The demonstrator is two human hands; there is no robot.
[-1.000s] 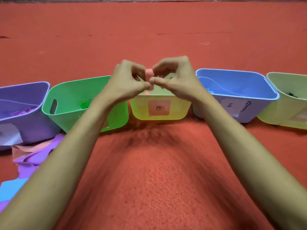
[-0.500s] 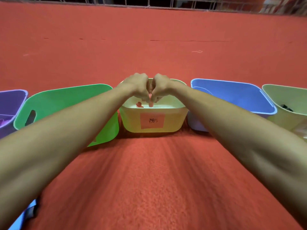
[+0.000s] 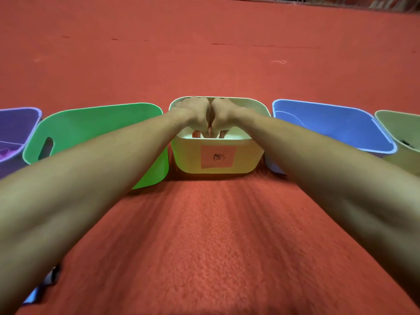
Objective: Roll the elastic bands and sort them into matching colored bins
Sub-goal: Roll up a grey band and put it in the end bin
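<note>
Head view looks down two bare forearms that meet over the yellow bin [image 3: 188, 155], the middle one in a row of five on a red carpet [image 3: 211, 235]. The left hand [image 3: 193, 112] and right hand [image 3: 227, 112] are pressed knuckle to knuckle, dipped below the bin's rim. Their fingers [image 3: 201, 125] are clenched and pointing down. Between the fingertips a thin sliver of the pink band [image 3: 210, 131] shows, pinched by both hands and held upright inside the bin, above its floor. How tightly it is rolled cannot be told, since the hands hide most of it. A reddish shape sits just left of the band, and whether it is a fingertip or another roll is unclear. The bin's near wall carries a pink label [image 3: 218, 156] with dark handwriting. To the left stands a green bin [image 3: 91, 123] with a handle slot in its end wall, partly covered by the left forearm. Beyond it is a purple bin [image 3: 16, 123], cut off by the frame edge, with something pinkish low inside. To the right of the yellow bin is a blue bin [image 3: 329, 123]. Next to that is a pale green bin [image 3: 393, 126] holding a small dark item [image 3: 406, 142]. The bins stand close together, side by side. A blue strip [image 3: 36, 294] lies on the carpet at lower left, under the left arm. A bit of white thread [image 3: 279, 62] lies well beyond the bins.
</note>
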